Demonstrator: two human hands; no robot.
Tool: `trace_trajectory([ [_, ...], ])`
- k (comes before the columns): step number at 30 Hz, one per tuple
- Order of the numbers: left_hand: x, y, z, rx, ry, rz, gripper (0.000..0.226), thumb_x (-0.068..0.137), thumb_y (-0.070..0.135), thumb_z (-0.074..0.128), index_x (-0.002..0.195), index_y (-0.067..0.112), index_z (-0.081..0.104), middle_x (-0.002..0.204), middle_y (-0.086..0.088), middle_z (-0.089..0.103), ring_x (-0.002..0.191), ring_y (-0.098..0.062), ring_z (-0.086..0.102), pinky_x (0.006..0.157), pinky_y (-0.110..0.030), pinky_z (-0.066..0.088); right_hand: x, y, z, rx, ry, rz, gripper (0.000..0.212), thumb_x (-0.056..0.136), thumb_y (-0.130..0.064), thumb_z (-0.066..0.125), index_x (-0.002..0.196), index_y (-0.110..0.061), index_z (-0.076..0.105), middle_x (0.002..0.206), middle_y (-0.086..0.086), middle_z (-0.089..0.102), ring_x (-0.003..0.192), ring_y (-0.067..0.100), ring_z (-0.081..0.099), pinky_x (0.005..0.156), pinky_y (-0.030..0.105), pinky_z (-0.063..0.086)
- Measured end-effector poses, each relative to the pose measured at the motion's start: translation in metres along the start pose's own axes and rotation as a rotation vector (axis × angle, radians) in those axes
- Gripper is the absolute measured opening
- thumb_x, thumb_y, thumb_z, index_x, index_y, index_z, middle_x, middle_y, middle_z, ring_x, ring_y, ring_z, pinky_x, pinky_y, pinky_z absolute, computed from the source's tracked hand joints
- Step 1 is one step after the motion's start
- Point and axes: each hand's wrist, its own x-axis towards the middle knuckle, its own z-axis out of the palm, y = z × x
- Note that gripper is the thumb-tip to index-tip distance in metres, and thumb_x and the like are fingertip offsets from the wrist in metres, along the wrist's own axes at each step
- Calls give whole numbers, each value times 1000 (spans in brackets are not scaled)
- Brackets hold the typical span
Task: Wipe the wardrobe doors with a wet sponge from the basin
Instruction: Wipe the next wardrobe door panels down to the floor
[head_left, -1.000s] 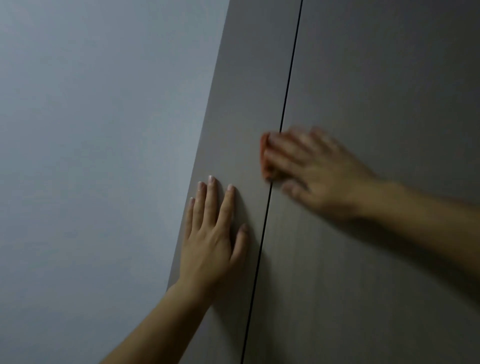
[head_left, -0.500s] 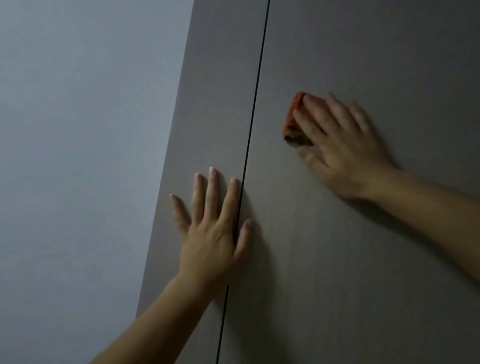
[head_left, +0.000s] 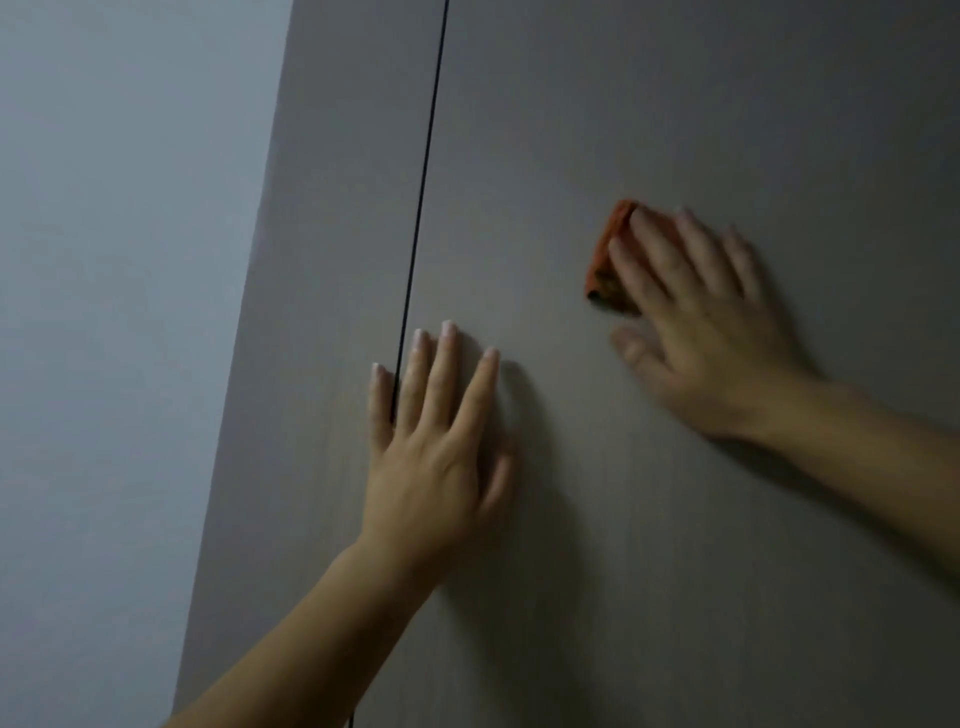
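A pale wall (head_left: 119, 312) borders the left door (head_left: 337, 208); a dark gap (head_left: 426, 171) divides it from the right door (head_left: 675, 130). The left hand (head_left: 431, 457) lies flat, fingers spread across the gap, holding nothing. The right hand (head_left: 711, 332), blurred, presses straight fingers on the orange sponge (head_left: 608, 254) against the right door.

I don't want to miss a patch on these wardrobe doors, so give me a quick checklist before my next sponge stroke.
1. Orange sponge pressed against the right door under the right hand: ok.
2. Left hand braced flat, fingers straddling the gap between the doors: ok.
3. Sponge apart from the left hand: ok.
4. Sponge wet enough: cannot tell.
5. Left door already wiped: cannot tell.
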Motion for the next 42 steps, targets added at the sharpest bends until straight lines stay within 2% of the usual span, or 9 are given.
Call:
trace_trajectory([
  [3, 2, 14, 6, 6, -19, -35, 74, 97, 57, 31, 162, 23, 22, 171, -14, 3, 158, -32, -7, 123, -65, 2, -55, -7, 5, -23, -50, -348, 72, 101, -57, 27, 162, -19, 23, 170, 10, 16, 156, 39, 15, 124, 58, 15],
  [5, 4, 22, 6, -5, -16, -95, 74, 97, 58, 31, 161, 22, 25, 171, -14, 2, 158, -32, -9, 123, -66, 0, -56, 18, 4, -25, -39, -433, 67, 103, -54, 28, 161, -21, 25, 169, 8, 19, 154, 38, 20, 124, 56, 16],
  [11, 15, 70, 11, -50, -17, -93, 75, 97, 58, 30, 163, 25, 15, 171, -13, -8, 156, -30, -20, 122, -64, -8, -17, 85, -4, -4, -7, 62, 76, 95, -56, 28, 160, -16, 27, 169, 10, 20, 154, 39, 18, 122, 57, 15],
  [17, 22, 99, 23, -26, -44, -32, 74, 98, 58, 33, 163, 27, 14, 171, -13, -8, 156, -30, -20, 121, -67, -7, -97, 80, 2, -42, -78, -422, 69, 102, -55, 29, 161, -20, 25, 169, 9, 18, 155, 38, 17, 124, 57, 16],
  [23, 34, 136, 23, -18, -38, -30, 73, 97, 55, 32, 162, 21, 22, 171, -15, -3, 157, -32, -16, 122, -66, -8, -52, 148, -1, 4, -6, 91, 74, 96, -54, 31, 161, -19, 25, 169, 8, 20, 154, 39, 18, 123, 56, 14],
  [29, 44, 168, 33, 11, -45, 77, 70, 99, 54, 31, 161, 21, 25, 170, -17, 7, 158, -35, -5, 121, -68, -3, -133, 139, 2, -46, -98, -370, 71, 101, -58, 31, 162, -23, 23, 170, 9, 17, 155, 39, 15, 125, 55, 13],
  [32, 49, 184, 38, 34, -55, 101, 68, 99, 53, 32, 160, 23, 26, 170, -18, 8, 157, -37, -3, 121, -69, 0, -105, 196, 5, -46, -20, -137, 69, 99, -54, 32, 160, -20, 28, 167, 9, 25, 151, 40, 25, 121, 55, 21],
  [36, 55, 217, 44, 15, -43, 135, 66, 99, 52, 34, 159, 23, 31, 170, -16, 10, 158, -36, -2, 122, -68, 3, -93, 236, 1, 6, 6, 174, 74, 97, -55, 28, 161, -19, 25, 169, 8, 19, 154, 39, 17, 122, 59, 18],
  [42, 54, 253, 56, 33, -54, 205, 65, 101, 52, 33, 158, 22, 34, 169, -17, 13, 158, -34, 2, 122, -68, 8, -177, 230, 7, -39, -59, -326, 67, 103, -55, 26, 162, -23, 19, 170, 7, 16, 156, 36, 15, 125, 53, 13],
])
